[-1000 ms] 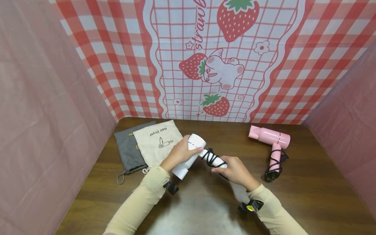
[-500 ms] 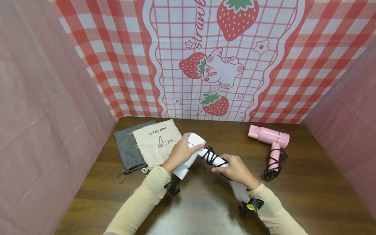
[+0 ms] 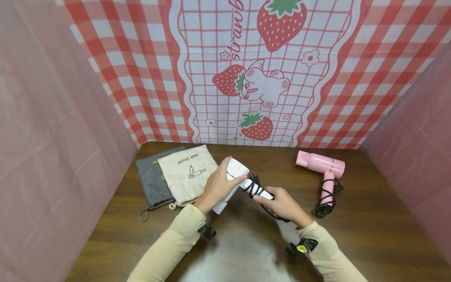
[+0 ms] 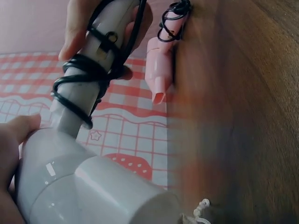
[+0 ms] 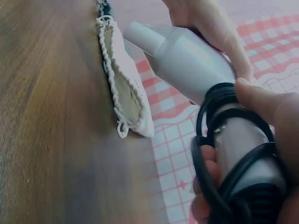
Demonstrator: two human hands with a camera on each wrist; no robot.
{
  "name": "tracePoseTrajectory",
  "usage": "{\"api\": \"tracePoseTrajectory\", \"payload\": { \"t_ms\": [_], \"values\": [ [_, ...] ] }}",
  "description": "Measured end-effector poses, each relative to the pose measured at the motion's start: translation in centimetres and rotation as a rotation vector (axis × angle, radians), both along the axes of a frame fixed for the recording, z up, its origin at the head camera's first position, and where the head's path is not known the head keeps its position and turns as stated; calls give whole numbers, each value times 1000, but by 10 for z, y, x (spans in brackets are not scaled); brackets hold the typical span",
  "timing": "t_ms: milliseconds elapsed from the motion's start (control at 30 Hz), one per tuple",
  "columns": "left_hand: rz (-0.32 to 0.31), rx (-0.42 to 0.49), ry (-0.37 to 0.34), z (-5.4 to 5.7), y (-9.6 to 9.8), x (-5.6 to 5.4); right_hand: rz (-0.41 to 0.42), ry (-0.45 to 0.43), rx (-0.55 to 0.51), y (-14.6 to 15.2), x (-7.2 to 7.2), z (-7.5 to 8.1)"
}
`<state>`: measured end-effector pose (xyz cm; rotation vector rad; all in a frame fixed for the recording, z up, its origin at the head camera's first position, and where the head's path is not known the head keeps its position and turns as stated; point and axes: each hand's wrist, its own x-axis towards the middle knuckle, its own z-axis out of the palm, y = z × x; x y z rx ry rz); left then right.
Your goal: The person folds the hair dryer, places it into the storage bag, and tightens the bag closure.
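Both hands hold a white hair dryer (image 3: pixel 237 167) above the table. My left hand (image 3: pixel 219 184) grips its barrel, thumb across the front, with the nozzle (image 4: pixel 124 189) pointing down toward me. Around the handle (image 5: pixel 245 151) my right hand (image 3: pixel 282 203) curls its fingers, near the handle's end. A black cord (image 4: pixel 86 70) is wound in loops about that handle, and a slack length (image 3: pixel 273 213) of it hangs below the right hand. Just left of the left hand lies a cream drawstring bag (image 3: pixel 186 172) printed "Hair Dryer"; its mouth (image 5: pixel 124 88) gapes slightly in the right wrist view.
A grey drawstring bag (image 3: pixel 153 184) lies partly under the cream one. At the right of the wooden table (image 3: pixel 370 235) rests a pink hair dryer (image 3: pixel 320 163), its handle wrapped in black cord. A checked strawberry cloth (image 3: pixel 260 78) hangs behind.
The white hair dryer has turned slightly in the hands, and less of its nozzle shows. A longer piece of cord now hangs beneath the right hand. Bags and pink dryer stay put.
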<state>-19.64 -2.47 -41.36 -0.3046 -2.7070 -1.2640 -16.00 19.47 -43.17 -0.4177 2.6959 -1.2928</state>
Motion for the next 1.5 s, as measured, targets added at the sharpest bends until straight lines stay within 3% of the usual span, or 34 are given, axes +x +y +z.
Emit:
{"api": "tracePoseTrajectory", "payload": {
  "t_ms": [267,500,800,1067,1500],
  "values": [
    [90,23,115,-1,3,4,-92,208,16,-11,0,1],
    [135,56,163,1,4,7,-159,244,-15,-19,4,1],
    [170,87,218,-5,7,9,-258,250,-27,-27,11,-4],
    [295,349,113,-6,26,9,-464,281,-224,-56,16,-4],
    [335,373,95,-10,29,8,-507,289,-182,-60,16,-7]
  ]
}}
